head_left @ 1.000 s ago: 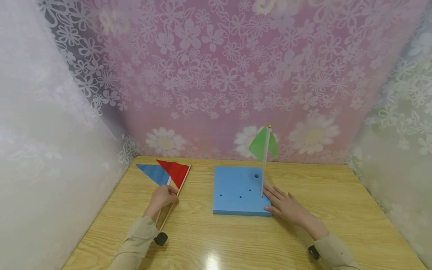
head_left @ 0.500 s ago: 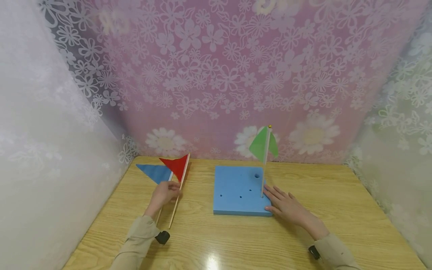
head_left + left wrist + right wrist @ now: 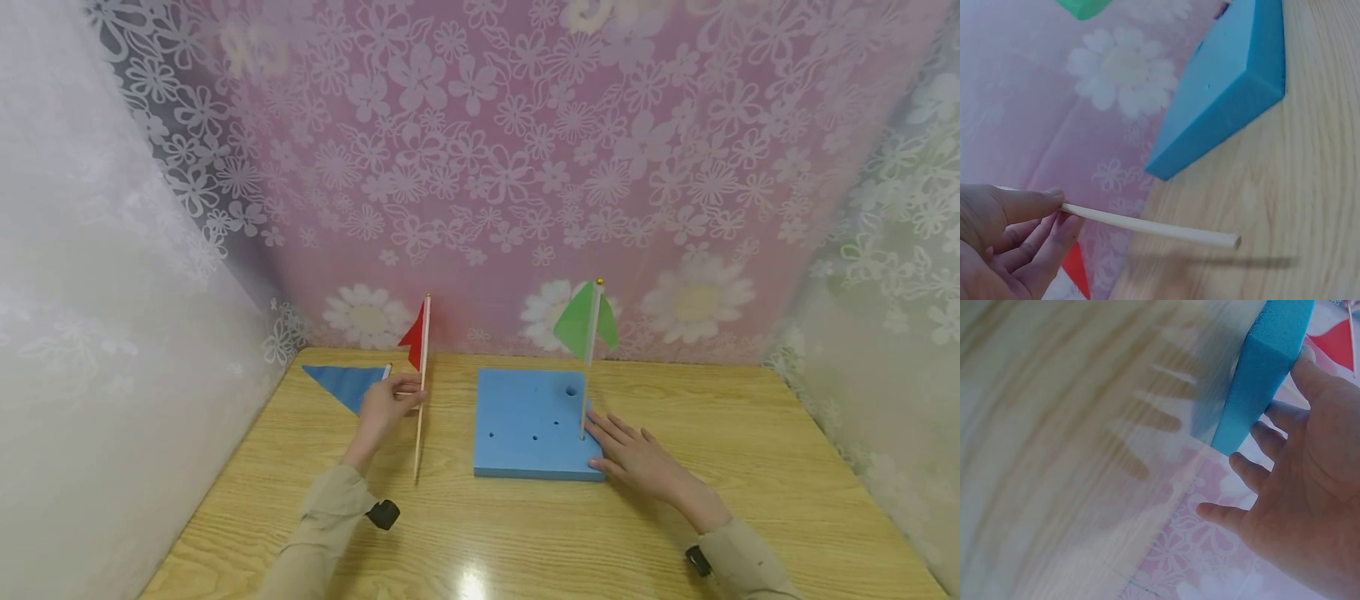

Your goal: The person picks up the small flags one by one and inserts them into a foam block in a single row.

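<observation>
Between thumb and fingers, my left hand (image 3: pixel 388 407) pinches the thin wooden stick of a red flag (image 3: pixel 414 340), which stands nearly upright above the table. In the left wrist view the lower end of the stick (image 3: pixel 1172 230) points out past the fingertips, over its shadow. My right hand (image 3: pixel 641 465) rests with straight, spread fingers against the right edge of a blue foam block (image 3: pixel 513 458). A green flag (image 3: pixel 576 325) stands upright in a hole near that edge. Several other holes dot the block's top.
A blue triangular flag (image 3: pixel 341 385) lies on the wooden table (image 3: pixel 675 387), partly hidden behind my left hand. A pink floral cloth (image 3: pixel 480 192) hangs behind the table, with pale cloth at both sides.
My left hand has raised the red flag from beside the blue flag, turned it upright and carried it slightly right. My right hand and the foam block have stayed put.
</observation>
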`<state>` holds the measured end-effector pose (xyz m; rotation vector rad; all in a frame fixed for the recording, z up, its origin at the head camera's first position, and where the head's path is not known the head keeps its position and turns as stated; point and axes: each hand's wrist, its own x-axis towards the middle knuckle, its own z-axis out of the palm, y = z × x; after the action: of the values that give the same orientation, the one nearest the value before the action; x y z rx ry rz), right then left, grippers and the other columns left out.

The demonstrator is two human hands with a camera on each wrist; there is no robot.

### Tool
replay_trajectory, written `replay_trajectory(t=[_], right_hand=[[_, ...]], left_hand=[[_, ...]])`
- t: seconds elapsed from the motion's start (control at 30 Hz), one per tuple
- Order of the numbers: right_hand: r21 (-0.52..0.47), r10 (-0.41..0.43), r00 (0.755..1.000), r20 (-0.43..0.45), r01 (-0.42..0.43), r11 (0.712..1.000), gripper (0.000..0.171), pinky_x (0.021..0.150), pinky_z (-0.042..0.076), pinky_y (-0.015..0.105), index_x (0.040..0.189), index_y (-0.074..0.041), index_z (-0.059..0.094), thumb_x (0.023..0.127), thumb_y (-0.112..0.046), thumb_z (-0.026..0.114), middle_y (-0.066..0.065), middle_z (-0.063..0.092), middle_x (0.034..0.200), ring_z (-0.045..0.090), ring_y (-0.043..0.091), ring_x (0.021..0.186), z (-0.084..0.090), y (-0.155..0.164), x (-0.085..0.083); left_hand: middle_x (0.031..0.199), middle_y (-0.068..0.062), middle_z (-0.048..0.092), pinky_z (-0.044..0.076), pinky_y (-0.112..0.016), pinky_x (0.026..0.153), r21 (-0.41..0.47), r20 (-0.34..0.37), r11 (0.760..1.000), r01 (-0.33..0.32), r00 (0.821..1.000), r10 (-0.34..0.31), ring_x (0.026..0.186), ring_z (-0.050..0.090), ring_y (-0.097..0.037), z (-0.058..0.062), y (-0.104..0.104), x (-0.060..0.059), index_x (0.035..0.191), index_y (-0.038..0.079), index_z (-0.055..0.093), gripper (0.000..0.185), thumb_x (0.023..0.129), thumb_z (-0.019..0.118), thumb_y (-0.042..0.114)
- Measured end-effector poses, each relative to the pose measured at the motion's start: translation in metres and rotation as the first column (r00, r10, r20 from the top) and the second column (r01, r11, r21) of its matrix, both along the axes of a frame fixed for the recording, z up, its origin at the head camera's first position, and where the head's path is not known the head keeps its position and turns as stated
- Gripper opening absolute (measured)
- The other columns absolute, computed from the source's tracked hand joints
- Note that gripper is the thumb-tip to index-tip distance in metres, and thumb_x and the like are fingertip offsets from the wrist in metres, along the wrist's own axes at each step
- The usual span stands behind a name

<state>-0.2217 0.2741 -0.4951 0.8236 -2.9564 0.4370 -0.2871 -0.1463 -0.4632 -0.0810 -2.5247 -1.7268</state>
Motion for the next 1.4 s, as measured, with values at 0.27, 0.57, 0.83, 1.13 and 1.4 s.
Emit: replay_trajectory(t=[0.27, 0.57, 0.83, 1.13, 1.4], right_hand=[[-0.023, 0.016, 1.0, -0.009, -0.016, 1.0, 0.065, 0.103, 0.028, 0.081, 0.156, -0.007, 0.04, 0.102, -0.039, 0.059, 0.017, 0.036, 0.161, 0.035, 0.049, 0.143, -0.003, 0.002, -0.001], [-0.026, 0.013, 1.0, -0.009, -0.013, 1.0, 0.064, 0.103, 0.027, 0.081, 0.155, -0.007, 0.041, 0.103, -0.04, 0.058, 0.017, 0.036, 0.16, 0.034, 0.048, 0.144, -0.003, 0.002, -0.003], [-0.034, 0.011, 1.0, -0.008, -0.011, 0.999, 0.064, 0.104, 0.027, 0.081, 0.155, -0.006, 0.041, 0.102, -0.037, 0.059, 0.017, 0.036, 0.16, 0.035, 0.049, 0.144, -0.003, 0.0, 0.0], [-0.008, -0.003, 1.0, 0.007, 0.003, 1.0, 0.064, 0.106, 0.027, 0.08, 0.156, -0.006, 0.039, 0.103, -0.037, 0.058, 0.017, 0.034, 0.161, 0.034, 0.047, 0.145, 0.001, 0.0, 0.002], [-0.005, -0.006, 1.0, -0.001, 0.006, 1.0, 0.064, 0.105, 0.028, 0.079, 0.156, -0.007, 0.04, 0.103, -0.038, 0.057, 0.016, 0.035, 0.161, 0.034, 0.047, 0.144, -0.001, 0.001, 0.002]], left_hand=[[0.108, -0.021, 0.071, 0.061, -0.049, 0.081, 0.112, -0.096, 0.993, 0.041, 0.995, -0.031, 0.097, 0.072, -0.038, 0.014, 0.032, -0.006, 0.122, -0.002, 0.068, 0.033, 0.091, 0.076, 0.007], [0.107, -0.017, 0.072, 0.062, -0.048, 0.08, 0.146, -0.206, 0.984, 0.097, 0.976, -0.066, 0.094, 0.073, -0.032, 0.022, 0.069, -0.019, 0.119, 0.0, 0.069, 0.031, 0.09, 0.076, 0.005], [0.109, -0.024, 0.07, 0.063, -0.034, 0.075, 0.208, -0.285, 0.964, 0.165, 0.953, -0.102, 0.095, 0.072, -0.035, 0.025, 0.102, -0.017, 0.118, -0.004, 0.067, 0.029, 0.091, 0.075, 0.002], [0.109, -0.023, 0.07, 0.063, -0.031, 0.074, 0.243, -0.396, 0.945, 0.222, 0.911, -0.112, 0.095, 0.071, -0.036, 0.02, 0.139, -0.014, 0.118, -0.003, 0.066, 0.03, 0.089, 0.075, -0.003], [0.105, -0.018, 0.072, 0.063, -0.03, 0.072, 0.228, -0.46, 0.939, 0.257, 0.878, -0.129, 0.093, 0.072, -0.033, 0.013, 0.158, -0.013, 0.115, -0.004, 0.067, 0.028, 0.089, 0.076, 0.0]])
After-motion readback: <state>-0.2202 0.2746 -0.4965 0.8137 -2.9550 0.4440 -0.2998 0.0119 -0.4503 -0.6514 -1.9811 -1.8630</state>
